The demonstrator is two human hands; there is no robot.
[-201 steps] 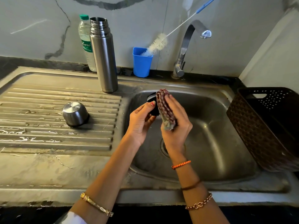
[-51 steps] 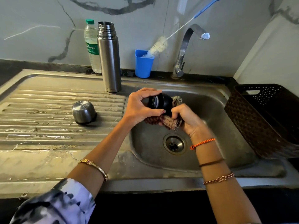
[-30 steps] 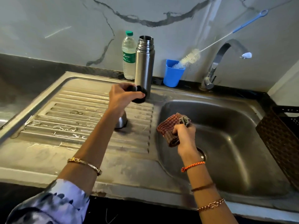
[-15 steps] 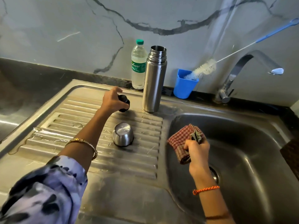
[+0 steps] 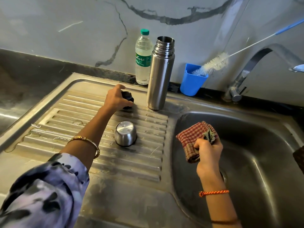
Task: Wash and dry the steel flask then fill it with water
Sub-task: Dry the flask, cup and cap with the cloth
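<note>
Stopper set down on the draining board; flask stands open and not yet filled.

The flask (image 5: 160,74) is stood upright and uncapped at the back of the worktop (image 5: 128,186), beside the water bottle (image 5: 142,58), with its steel cup (image 5: 125,133) upturned on the ribbed board. The black stopper (image 5: 127,99) is gripped by the left hand (image 5: 117,97) and rested on the board just left of the flask; the checked cloth (image 5: 191,139) is clenched in the right hand (image 5: 208,148) over the sink (image 5: 256,162). Washing appears done and drying nearly so; filling and closing are judged to be left. Compared with 1.7 s ago, when the stopper was being wiped over the sink by both hands, it is now carried across and put down, and the cloth is held apart from it.
</note>
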